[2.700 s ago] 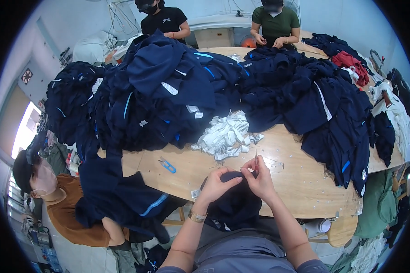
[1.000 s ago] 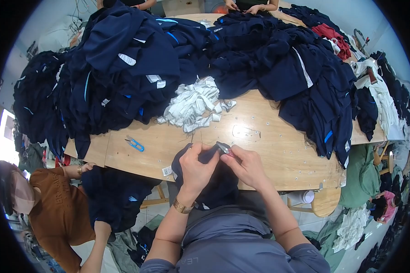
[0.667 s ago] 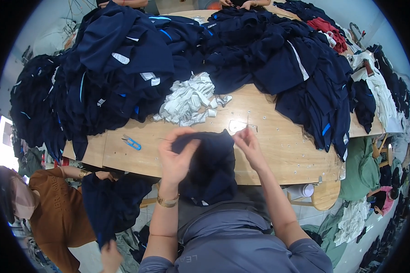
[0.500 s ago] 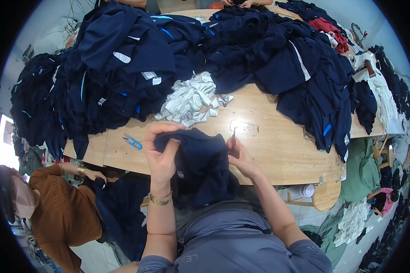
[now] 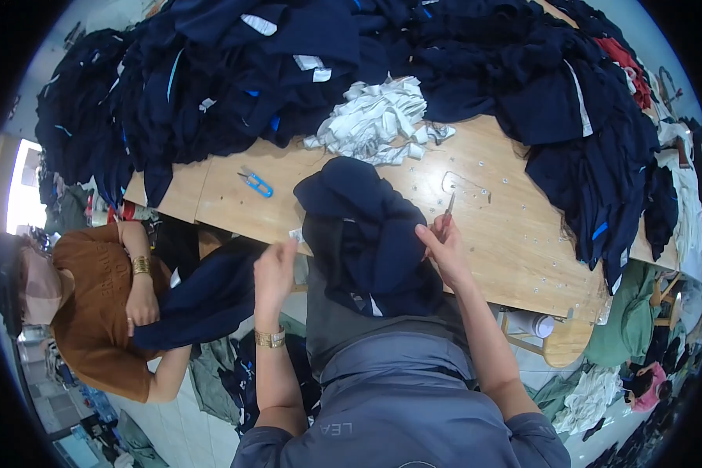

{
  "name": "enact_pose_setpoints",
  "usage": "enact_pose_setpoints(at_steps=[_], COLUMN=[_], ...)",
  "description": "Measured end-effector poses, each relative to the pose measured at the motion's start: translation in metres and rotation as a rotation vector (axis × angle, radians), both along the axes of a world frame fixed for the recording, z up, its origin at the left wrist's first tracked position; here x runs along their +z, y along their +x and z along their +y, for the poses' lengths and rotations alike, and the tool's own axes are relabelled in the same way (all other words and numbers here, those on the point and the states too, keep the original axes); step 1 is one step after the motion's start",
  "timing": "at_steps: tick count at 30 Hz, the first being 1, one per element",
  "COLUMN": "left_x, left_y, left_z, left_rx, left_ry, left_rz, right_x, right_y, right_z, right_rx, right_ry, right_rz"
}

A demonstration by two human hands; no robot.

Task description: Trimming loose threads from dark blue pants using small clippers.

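Right now your right hand [image 5: 446,248] pinches a small metal snipper [image 5: 449,205] and also grips the edge of the navy garment [image 5: 366,234], which is bunched between your hands at the wooden table [image 5: 515,234] edge. Your left hand [image 5: 274,269] is loose, fingers open, just left of the garment. Blue-handled snips [image 5: 256,182] lie beyond your left hand; white scraps [image 5: 378,121] farther ahead.
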State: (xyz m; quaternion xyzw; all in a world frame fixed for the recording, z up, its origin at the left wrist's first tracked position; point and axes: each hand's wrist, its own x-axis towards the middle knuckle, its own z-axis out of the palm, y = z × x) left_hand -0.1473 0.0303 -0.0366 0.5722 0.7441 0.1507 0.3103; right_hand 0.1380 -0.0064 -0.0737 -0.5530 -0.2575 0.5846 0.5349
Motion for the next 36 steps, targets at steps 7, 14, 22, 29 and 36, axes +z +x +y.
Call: enact_pose_setpoints(at_steps=[7,14,22,29,36], left_x=[-0.063,0.013,-0.016,-0.008,0.003], left_y=[0.023,0.038,0.005,0.016,0.053], left_z=[-0.038,0.018,0.026,0.025,0.028], left_rx=[-0.128,0.300,0.552,0.562,0.415], left_ry=[-0.096,0.337,0.277,0.314,0.374], left_rz=[-0.474,-1.193,-1.409,-1.449,-1.356], right_x=[0.011,0.056,-0.016,-0.033,-0.041], right_y=[-0.008,0.074,0.106,0.106,0.114], right_z=[0.013,0.010,-0.041,-0.037,-0.038], right_rx=[-0.210,-0.614,-0.620,-0.598,-0.745], right_ry=[0.291,0.343,0.043,-0.070,0.026], right_rz=[-0.536,-0.948,-1.161,-1.119,-0.530])
